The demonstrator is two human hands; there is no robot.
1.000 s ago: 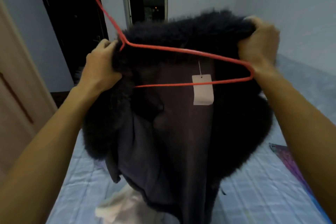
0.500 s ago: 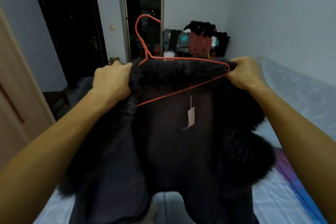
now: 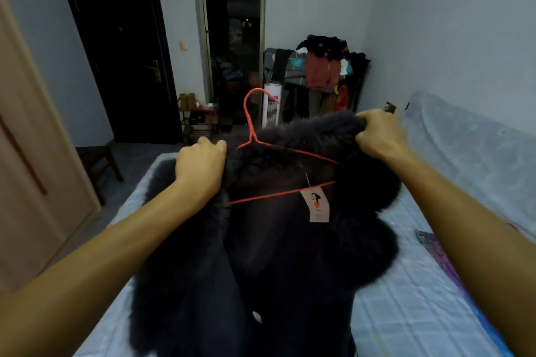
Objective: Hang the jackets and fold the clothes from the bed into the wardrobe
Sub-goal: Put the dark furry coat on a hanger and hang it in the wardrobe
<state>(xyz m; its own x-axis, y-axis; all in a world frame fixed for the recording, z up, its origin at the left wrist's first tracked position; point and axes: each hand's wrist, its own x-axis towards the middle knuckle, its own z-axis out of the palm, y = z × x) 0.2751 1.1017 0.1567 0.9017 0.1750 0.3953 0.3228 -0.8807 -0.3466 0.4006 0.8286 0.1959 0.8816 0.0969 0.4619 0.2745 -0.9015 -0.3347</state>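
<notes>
1. Dark furry jacket (image 3: pixel 290 264) hangs just above the bed (image 3: pixel 406 313).
2. Left hand (image 3: pixel 200 166) grips one shoulder and right hand (image 3: pixel 380 135) grips the other, fingers curled tight into the fur.
3. Red hanger (image 3: pixel 253 138) sits inside the collar, hook up.
4. Clothes pile (image 3: pixel 322 66) at the far wall.

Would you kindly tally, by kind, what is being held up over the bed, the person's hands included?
Hands: 2 (left hand, right hand, each gripping the fur)
Fur jacket: 1
Red wire hanger: 1
Paper tag: 1
Total: 5
</notes>
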